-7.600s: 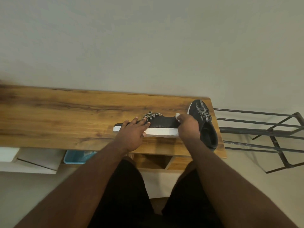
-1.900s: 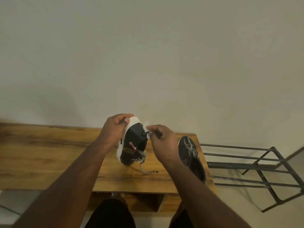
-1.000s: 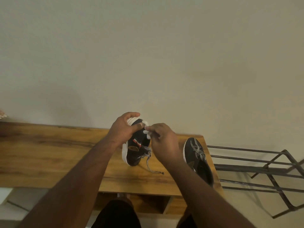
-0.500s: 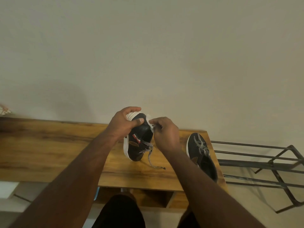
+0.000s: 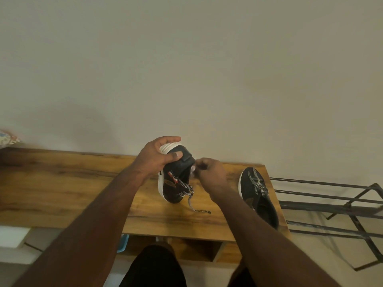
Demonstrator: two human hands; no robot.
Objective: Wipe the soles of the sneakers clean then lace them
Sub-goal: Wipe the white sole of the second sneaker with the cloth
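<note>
- The held sneaker (image 5: 175,179) is stood on end on the wooden bench (image 5: 62,187), toe down, heel raised, just left of the second sneaker (image 5: 258,195), which lies flat near the bench's right end.
- The heel is gripped by the left hand (image 5: 155,156), fingers curled over the white sole (image 5: 167,147) and thumb pressed on the black upper.
- A small white wipe (image 5: 193,169) is pinched in the right hand (image 5: 211,172) and held against the sneaker's right side; contact with the sole rim is blurred.
- A loose lace (image 5: 193,204) trails from the held sneaker onto the bench.
- Wiping is judged to be the step in hand; lacing is not begun. Next, the wipe would need to be drawn along the sole's edge.
- Compared with half a second ago, the wipe has been moved lower along the heel side, and the left-hand grip is unchanged.
- A metal rack (image 5: 331,204) stands right of the bench.
</note>
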